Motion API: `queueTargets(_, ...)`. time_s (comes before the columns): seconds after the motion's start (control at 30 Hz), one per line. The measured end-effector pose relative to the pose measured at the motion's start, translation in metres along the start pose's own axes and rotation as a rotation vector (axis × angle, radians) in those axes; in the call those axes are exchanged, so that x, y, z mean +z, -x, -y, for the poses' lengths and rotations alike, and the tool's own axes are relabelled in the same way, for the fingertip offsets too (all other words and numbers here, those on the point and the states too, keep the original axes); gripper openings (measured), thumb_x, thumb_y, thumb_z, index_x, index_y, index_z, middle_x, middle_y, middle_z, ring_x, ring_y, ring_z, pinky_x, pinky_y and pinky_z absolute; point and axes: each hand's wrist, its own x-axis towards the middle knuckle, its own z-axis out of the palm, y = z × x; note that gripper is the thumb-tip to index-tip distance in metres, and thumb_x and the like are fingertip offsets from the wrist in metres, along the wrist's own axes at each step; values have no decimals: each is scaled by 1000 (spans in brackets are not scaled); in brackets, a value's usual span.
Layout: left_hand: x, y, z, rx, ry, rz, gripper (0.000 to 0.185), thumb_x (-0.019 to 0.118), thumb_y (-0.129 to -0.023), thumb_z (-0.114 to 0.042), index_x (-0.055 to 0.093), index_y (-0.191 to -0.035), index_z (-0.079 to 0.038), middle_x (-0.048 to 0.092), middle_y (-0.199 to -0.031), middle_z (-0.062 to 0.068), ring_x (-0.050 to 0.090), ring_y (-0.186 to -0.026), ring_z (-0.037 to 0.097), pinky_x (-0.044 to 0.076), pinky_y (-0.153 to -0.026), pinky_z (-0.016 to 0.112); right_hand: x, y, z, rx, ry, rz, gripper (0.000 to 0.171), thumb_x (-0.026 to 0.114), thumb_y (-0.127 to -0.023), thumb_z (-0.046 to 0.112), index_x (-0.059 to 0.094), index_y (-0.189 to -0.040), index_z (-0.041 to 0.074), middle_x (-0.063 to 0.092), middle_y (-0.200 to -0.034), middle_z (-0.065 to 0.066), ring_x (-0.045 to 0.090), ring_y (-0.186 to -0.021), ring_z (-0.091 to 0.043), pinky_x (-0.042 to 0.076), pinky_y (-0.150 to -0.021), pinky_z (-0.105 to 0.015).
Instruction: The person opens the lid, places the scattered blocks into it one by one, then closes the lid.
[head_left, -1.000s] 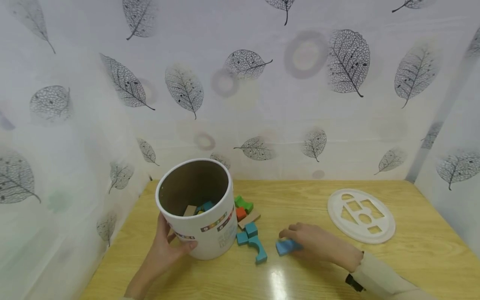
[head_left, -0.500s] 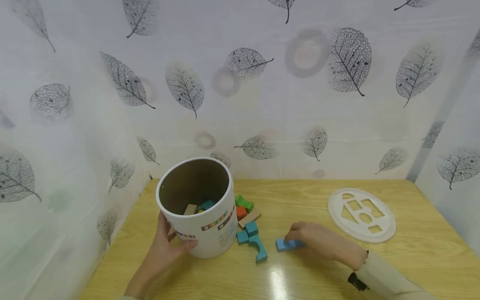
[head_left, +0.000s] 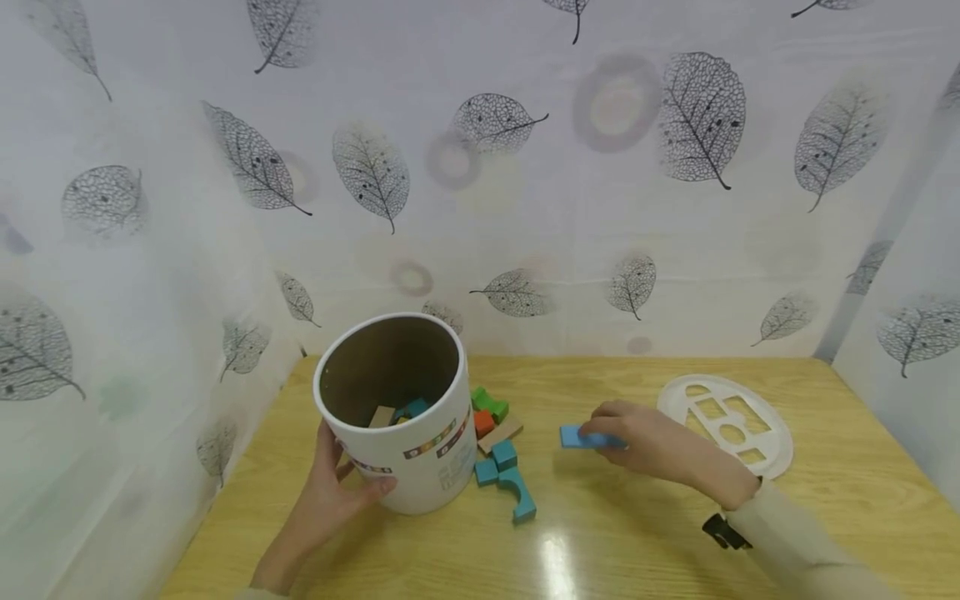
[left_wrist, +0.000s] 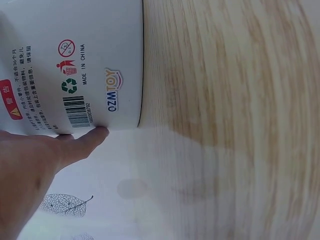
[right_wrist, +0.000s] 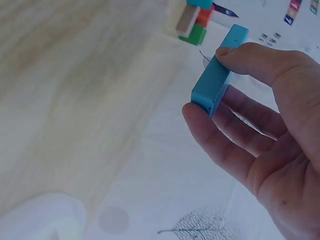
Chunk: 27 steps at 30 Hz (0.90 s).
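Blue block [right_wrist: 214,77] has risen — right fingers [right_wrist: 215,140] pinch it above the table [head_left: 420,558].

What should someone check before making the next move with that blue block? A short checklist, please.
1. Blue block gripped: ok, the right hand pinches it between thumb and fingers.
2. Bucket supported: ok, the left hand holds its side.
3. Bucket mouth uncovered: ok, the lid lies on the table.
4. Room in the bucket: ok, the visible blocks inside lie below the rim.
5. All blocks off the table: not ok, loose blocks lie beside the bucket.
6. Bucket's bottom: cannot tell, it is hidden.
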Motion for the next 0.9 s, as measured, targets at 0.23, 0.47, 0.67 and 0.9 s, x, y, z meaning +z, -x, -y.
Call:
queueTargets(0.23,-1,-1,1,15,4,-1,125,86,-80,-12,-4,-164,-31,6,-172,15,13,-153,57,34,-110,79,-19,-8,-8,-91,60,-134,40,87,-75,0,73,-111,11,69,-102,-4,69,-82,-14,60,-65,-23)
queueTargets(0.47,-1,0,2,15,8,7,125,86,-80,-11,-5,-164,-32,8,-171,16,13,-153,57,35,-110,79,-30,-16,-11,-137,76,-222,43,88,-71,-2,74,-110,11,69,-102,-4,65,-77,-9,57,-61,-19)
queueTargets(0.67,-1,-1,3,30,16,12,126,86,-80,-11,-5,-164,-32,9,-171,17,14,-153,57,35,-109,80,-37,-26,-12,-192,93,-239,45,88,-70,-4,73,-111,8,68,-105,-6,65,-81,-12,58,-63,-21)
queueTargets(0.9,-1,0,4,22,18,8,125,86,-80,-12,-5,-164,-32,10,-171,16,14,-153,56,35,-109,80,-47,-51,-6,-220,97,-256,44,89,-71,-2,73,-111,7,69,-105,-8,67,-84,-14,60,-66,-24)
